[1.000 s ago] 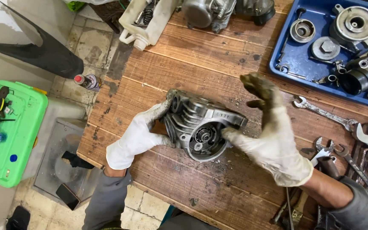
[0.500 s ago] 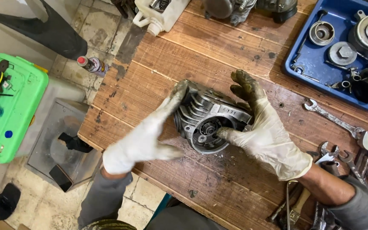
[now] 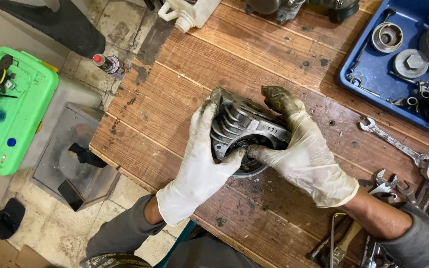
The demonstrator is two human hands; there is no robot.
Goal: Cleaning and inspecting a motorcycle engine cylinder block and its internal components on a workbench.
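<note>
A grey finned metal engine cylinder rests on the wooden workbench, its round bore facing me. My left hand, in a dirty white glove, wraps the cylinder's left side with the thumb at the bore's rim. My right hand, also gloved and stained with grease, grips the right side, its thumb reaching into the bore and its fingers over the top fins.
A blue tray of metal engine parts sits at the back right. Wrenches and other tools lie along the right edge. A white plastic jug stands at the back. On the floor to the left stand a green box and a spray can.
My left hand has closed back onto the cylinder's left side after lifting off it. Both hands now clasp the part more tightly.
</note>
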